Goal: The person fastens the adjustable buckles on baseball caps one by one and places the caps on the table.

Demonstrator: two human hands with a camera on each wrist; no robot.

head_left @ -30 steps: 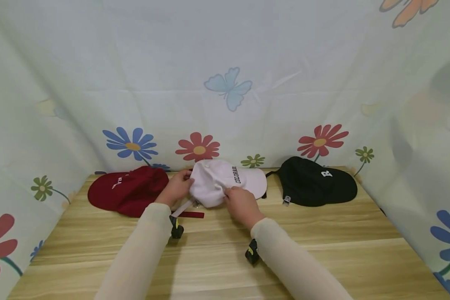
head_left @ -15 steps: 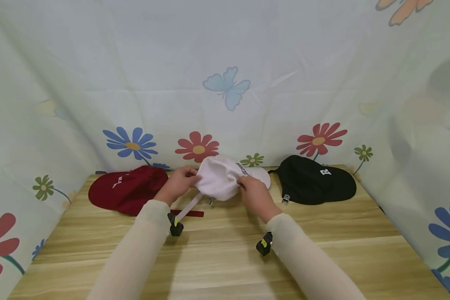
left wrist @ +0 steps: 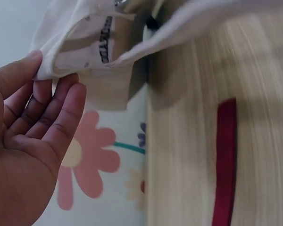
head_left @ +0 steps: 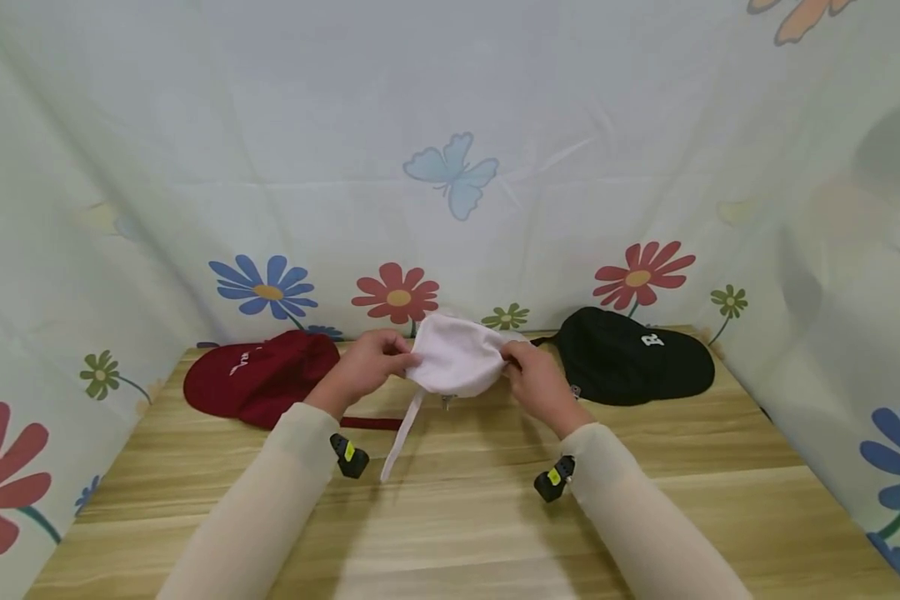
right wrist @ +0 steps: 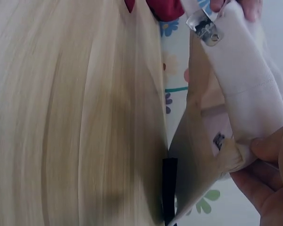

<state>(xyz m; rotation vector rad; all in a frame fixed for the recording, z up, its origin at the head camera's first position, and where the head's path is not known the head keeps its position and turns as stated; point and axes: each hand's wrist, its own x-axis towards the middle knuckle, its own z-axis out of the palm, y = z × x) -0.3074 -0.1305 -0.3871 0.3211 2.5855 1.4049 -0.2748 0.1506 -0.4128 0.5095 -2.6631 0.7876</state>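
Observation:
A white baseball cap (head_left: 457,354) is held between both hands over the back of the table, its back turned toward me and its brim mostly hidden behind the crown. My left hand (head_left: 371,362) pinches its left edge between thumb and fingers. The right hand (head_left: 542,383) pinches the opposite edge. From its back opening a white strap (head_left: 401,437) dangles. In the right wrist view a metal buckle (right wrist: 205,29) shows on that strap. Looking into the crown, the left wrist view shows a printed label (left wrist: 105,40).
A dark red cap (head_left: 270,375) lies at the left, its red strap (left wrist: 226,160) stretched along the wooden table (head_left: 450,533). To the right is a black cap (head_left: 622,358) with a white letter. A flowered cloth (head_left: 330,192) hangs behind the table.
The white cap has lifted slightly, moved right and turned so its brim and lettering face away. Both hands moved right with it, and its strap swung down to hang free.

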